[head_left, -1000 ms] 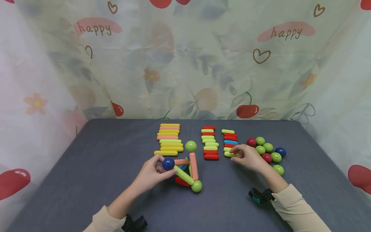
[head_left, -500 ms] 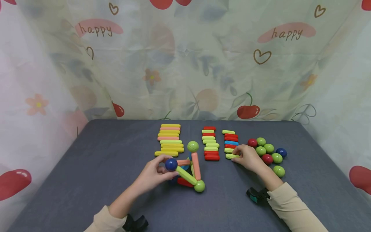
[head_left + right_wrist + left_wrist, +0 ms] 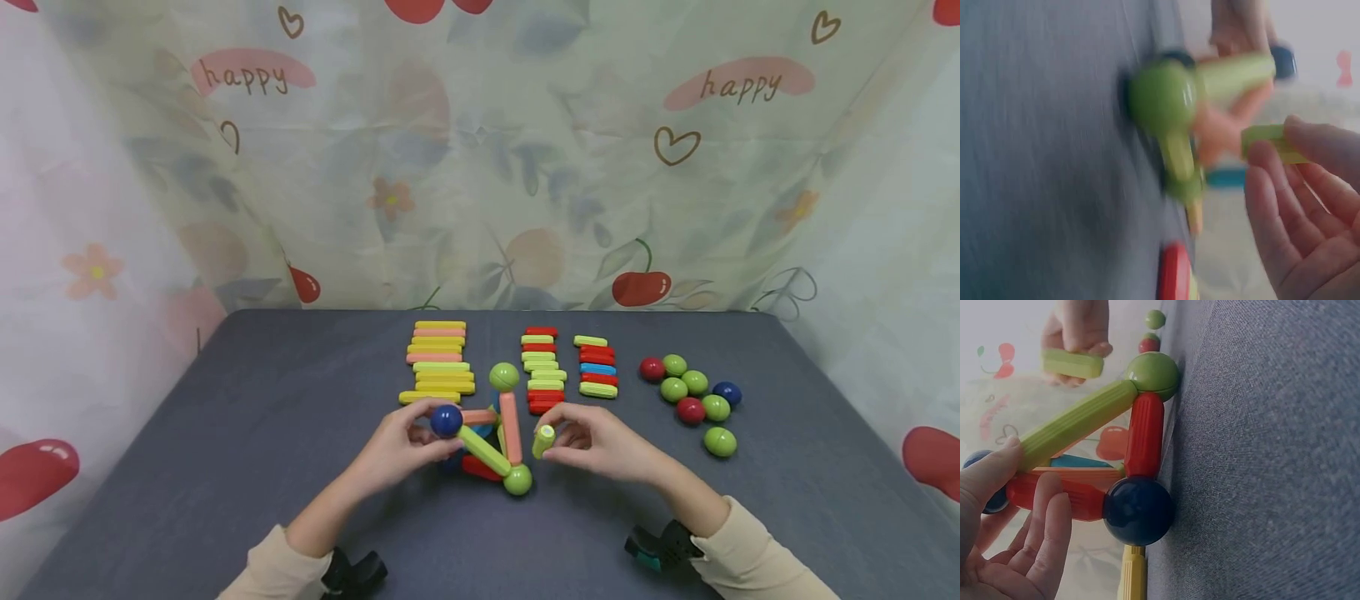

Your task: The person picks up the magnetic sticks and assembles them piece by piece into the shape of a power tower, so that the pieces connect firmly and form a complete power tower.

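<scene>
The left grip [image 3: 397, 442] pinches a frame [image 3: 512, 432] of ridged sticks [image 3: 1079, 422] and smooth, shiny balls [image 3: 517, 480] by one blue ball [image 3: 446, 421]. The frame rests on the gray cloth desk [image 3: 300, 400]. Just right of it, the right grip [image 3: 603, 443] pinches a short green stick [image 3: 543, 443] between thumb and fingers.

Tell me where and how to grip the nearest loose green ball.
Pinch the green ball round its widest part, probably from above or the near side: it is round and could roll, and its neighbours, another green ball and a red ball, lie beyond it.
</scene>
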Demonstrator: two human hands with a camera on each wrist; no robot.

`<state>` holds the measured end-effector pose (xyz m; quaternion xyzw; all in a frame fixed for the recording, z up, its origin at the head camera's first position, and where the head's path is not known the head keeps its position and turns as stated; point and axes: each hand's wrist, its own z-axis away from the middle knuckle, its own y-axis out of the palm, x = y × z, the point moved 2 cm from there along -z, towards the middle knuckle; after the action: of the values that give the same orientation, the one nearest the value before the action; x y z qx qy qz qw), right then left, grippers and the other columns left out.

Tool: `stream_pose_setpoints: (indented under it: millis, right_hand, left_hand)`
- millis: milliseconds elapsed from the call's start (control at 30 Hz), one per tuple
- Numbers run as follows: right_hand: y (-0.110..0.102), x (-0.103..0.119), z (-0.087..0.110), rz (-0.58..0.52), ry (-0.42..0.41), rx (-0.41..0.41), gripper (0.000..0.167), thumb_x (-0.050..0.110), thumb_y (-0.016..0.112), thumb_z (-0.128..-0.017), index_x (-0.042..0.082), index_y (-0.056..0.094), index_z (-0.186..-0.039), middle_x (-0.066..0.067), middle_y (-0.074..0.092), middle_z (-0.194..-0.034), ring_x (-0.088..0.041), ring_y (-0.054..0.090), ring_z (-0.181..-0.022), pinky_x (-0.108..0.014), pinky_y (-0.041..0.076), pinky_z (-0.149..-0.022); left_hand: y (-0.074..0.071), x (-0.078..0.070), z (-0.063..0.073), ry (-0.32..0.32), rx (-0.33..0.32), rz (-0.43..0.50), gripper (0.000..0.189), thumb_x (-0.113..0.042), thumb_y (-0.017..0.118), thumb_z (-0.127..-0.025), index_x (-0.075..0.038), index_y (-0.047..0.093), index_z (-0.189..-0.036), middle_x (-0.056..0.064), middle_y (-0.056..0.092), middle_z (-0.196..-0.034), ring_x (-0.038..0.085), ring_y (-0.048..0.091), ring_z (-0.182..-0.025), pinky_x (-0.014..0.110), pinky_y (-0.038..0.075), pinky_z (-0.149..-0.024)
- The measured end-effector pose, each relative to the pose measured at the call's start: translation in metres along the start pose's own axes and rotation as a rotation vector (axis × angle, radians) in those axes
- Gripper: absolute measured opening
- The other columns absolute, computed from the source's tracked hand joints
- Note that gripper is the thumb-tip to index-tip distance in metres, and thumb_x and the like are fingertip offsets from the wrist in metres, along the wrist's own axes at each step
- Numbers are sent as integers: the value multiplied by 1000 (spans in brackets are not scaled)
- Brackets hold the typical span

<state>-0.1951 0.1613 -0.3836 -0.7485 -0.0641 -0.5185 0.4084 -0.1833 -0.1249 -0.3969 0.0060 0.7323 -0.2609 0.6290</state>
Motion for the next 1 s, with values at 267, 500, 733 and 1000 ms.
stream_pose_setpoints:
  millis: [267,500,733,1000]
  right_hand:
    - [23,6,-5,-25,8,7,23,7,71,-86,2,61,-106,-13,66,-99,-6,68,-79,-25,58,-69]
    - [30,8,-6,9,19,-19,24,8,74,-84,1,63,-104,-13,67,-98,-6,68,-76,-23,57,-68]
    - [32,11,-7,51,30,-25,23,10,74,-84,3,63,-104,-10,67,-98,-5,66,-76,-20,56,-67]
    - [23,7,-2,53,44,-35,29,16,75,-85,5,63,-109,-9,66,-101,-5,64,-79,-23,57,-70]
  left_hand:
    - [1,0,-2,-1,5,6,43,-15,73,-87,-2,58,-125,18,65,-109,12,67,-71,23,55,-67]
    - [1,-1,-2,-1,13,18,42,-14,73,-87,-1,58,-124,19,65,-108,12,67,-72,22,55,-67]
    - [1,-1,-2,-6,14,24,42,-14,73,-87,-1,58,-124,19,66,-107,12,67,-71,22,55,-67]
    - [1,1,-2,-8,11,24,42,-15,73,-87,-1,58,-124,18,67,-105,18,67,-71,22,54,-66]
